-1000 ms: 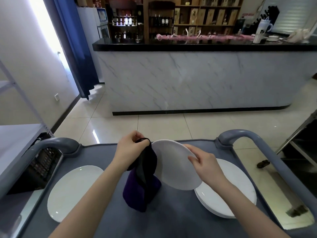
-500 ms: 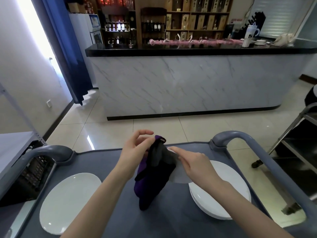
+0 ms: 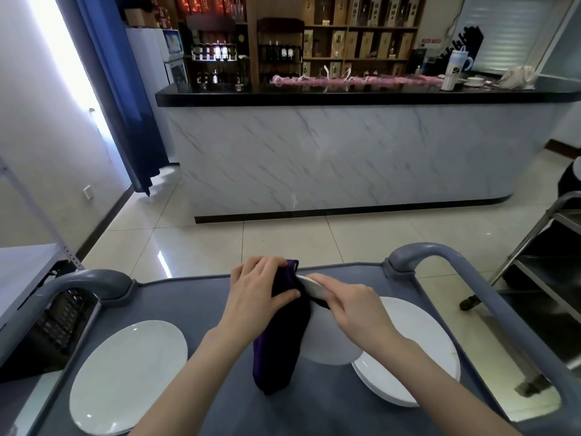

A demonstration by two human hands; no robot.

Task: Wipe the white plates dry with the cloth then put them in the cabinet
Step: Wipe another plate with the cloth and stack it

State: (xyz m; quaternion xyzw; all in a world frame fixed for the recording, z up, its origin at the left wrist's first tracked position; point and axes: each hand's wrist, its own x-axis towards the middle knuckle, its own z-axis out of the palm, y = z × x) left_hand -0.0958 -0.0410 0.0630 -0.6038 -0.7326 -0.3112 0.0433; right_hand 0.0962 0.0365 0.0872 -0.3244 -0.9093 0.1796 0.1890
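My right hand (image 3: pixel 352 305) grips the far rim of a white plate (image 3: pixel 330 344) and holds it tilted above the grey cart top (image 3: pixel 195 306). A dark purple cloth (image 3: pixel 281 338) is draped over the plate's left side, and my left hand (image 3: pixel 256 292) holds the cloth's upper end, fingers and thumb pressed around it against the plate. Part of the plate is hidden by the cloth and my hands. A stack of white plates (image 3: pixel 418 347) sits on the cart at the right, under the held plate. A single white plate (image 3: pixel 125 372) lies at the cart's left.
Grey curved cart handles rise at the left (image 3: pixel 85 281) and right (image 3: pixel 440 256). A marble-fronted bar counter (image 3: pixel 345 152) stands across the tiled floor. A metal trolley (image 3: pixel 547 247) is at the right, and a white shelf (image 3: pixel 25 269) at the left.
The cloth has gone from hanging beside the plate to lying over its left side. My left hand closed onto the cloth against the plate. The plate tipped more edge-on.
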